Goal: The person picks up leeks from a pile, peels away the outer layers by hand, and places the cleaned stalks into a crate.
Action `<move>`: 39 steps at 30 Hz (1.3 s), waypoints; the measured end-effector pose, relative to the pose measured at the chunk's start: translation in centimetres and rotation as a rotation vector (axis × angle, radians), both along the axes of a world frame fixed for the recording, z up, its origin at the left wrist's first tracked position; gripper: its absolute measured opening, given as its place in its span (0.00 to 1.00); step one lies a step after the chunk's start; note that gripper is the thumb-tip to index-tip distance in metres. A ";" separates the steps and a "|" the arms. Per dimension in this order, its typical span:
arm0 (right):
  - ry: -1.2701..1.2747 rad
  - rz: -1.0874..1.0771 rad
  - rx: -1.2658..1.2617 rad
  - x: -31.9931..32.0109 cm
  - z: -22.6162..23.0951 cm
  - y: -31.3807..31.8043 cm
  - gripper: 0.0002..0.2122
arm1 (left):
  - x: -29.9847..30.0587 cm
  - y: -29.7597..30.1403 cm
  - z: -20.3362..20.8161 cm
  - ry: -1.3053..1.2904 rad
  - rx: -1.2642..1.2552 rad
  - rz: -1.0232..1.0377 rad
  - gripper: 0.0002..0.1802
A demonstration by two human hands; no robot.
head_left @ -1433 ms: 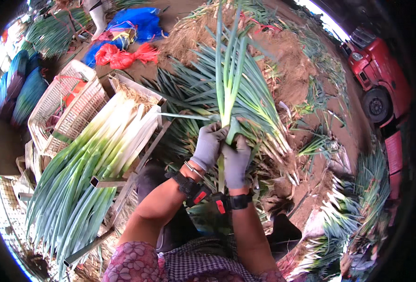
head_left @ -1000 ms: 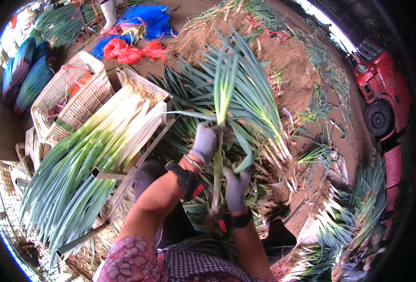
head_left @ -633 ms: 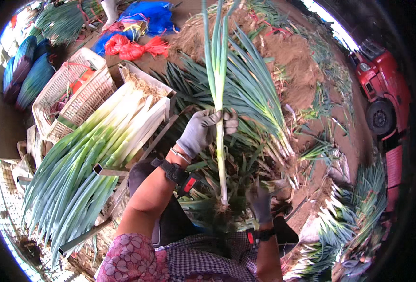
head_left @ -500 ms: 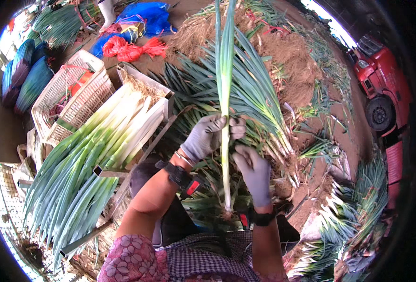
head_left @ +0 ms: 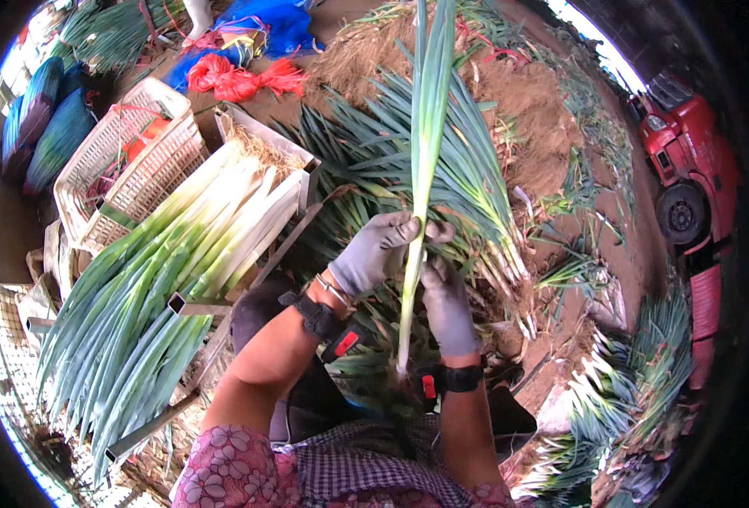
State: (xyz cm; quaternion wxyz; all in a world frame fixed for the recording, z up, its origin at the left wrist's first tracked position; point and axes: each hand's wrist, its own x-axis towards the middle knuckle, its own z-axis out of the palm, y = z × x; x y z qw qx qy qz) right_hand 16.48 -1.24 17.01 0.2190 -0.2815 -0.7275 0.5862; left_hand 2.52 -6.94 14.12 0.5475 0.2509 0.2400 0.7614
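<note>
A long green onion (head_left: 428,152) stands nearly upright before me, its green leaves pointing away and its white root end toward my lap. My left hand (head_left: 373,254), in a grey glove, is closed around the middle of the stalk. Just below that grip, my gloved right hand (head_left: 451,311) has its fingers curled and pinched against the stalk; what lies between the fingertips is partly hidden. To the left, a bundle of cleaned green onions (head_left: 146,279) rests on a metal frame (head_left: 307,190), with white ends and roots at the far side.
Untrimmed green onions (head_left: 476,178) lie in a heap ahead. A cream plastic basket (head_left: 137,169) stands beyond the frame. Red twine (head_left: 239,78) and blue netting (head_left: 277,30) lie at the back. More onions (head_left: 603,394) lie at right; a red vehicle (head_left: 688,144) stands farther off.
My right hand has moved up and left, bringing its fingers to the stalk. The onion has tilted, its leaves leaning farther right. My left hand still grips it.
</note>
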 end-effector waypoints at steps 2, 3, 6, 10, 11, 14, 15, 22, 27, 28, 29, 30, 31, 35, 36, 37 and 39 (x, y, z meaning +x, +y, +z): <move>0.080 -0.018 -0.327 0.2 -1.1 -0.1 0.13 | -0.6 -0.1 -0.3 0.263 -0.114 -0.031 0.20; 0.172 -0.024 -0.648 0.1 -2.0 0.0 0.13 | -0.8 0.2 -1.1 0.266 -0.078 -0.033 0.20; -0.018 0.202 -0.607 1.0 -4.0 0.5 0.10 | -0.7 0.2 -1.1 0.241 0.091 -0.091 0.20; -0.473 0.607 0.075 4.2 -9.5 0.2 0.09 | -0.4 1.0 -0.7 -0.037 0.224 -0.132 0.18; -0.587 0.624 -0.220 5.7 -11.7 -0.3 0.11 | -0.9 0.7 -0.6 -0.030 0.219 -0.126 0.18; -0.767 0.675 0.442 13.5 -17.2 -1.6 0.15 | -2.7 0.5 -0.5 -0.153 0.196 -0.011 0.16; -0.894 0.588 0.458 17.0 -19.0 -1.1 0.15 | -2.6 0.6 0.1 -0.153 0.163 0.032 0.15; -0.145 -0.120 0.365 8.5 -6.8 2.2 0.20 | -2.4 1.1 -1.8 -0.201 -0.010 0.228 0.13; 0.058 0.076 0.748 2.0 -3.2 1.5 0.11 | -1.1 3.0 -1.6 -0.261 -0.101 0.248 0.12; 0.104 -0.027 0.442 2.5 -3.4 1.1 0.08 | -2.2 2.3 -1.9 -0.225 -0.155 0.297 0.11; 0.142 -0.126 0.134 4.2 -3.9 0.3 0.05 | -3.2 1.9 -2.1 -0.189 -0.210 0.346 0.10; 0.236 -0.109 -0.097 7.1 -5.7 0.6 0.06 | -3.5 1.9 -1.9 -0.179 -0.195 0.416 0.09; 0.328 -0.117 -0.324 10.1 -7.3 1.1 0.07 | -4.0 2.2 -2.2 -0.210 -0.144 0.456 0.09; -0.186 -0.275 -0.422 15.2 -6.4 1.1 0.15 | -4.4 1.9 -1.4 -0.293 -0.170 0.483 0.08; -0.190 -0.287 -0.422 14.2 -5.0 0.8 0.15 | -4.1 2.2 -1.7 -0.292 -0.163 0.471 0.08; -0.148 -0.213 -0.284 12.0 -3.6 0.1 0.15 | -4.1 2.3 -2.3 -0.285 -0.165 0.462 0.08; -0.104 -0.154 -0.139 10.9 -4.0 -0.9 0.16 | -4.2 2.4 -2.1 -0.320 -0.060 0.473 0.10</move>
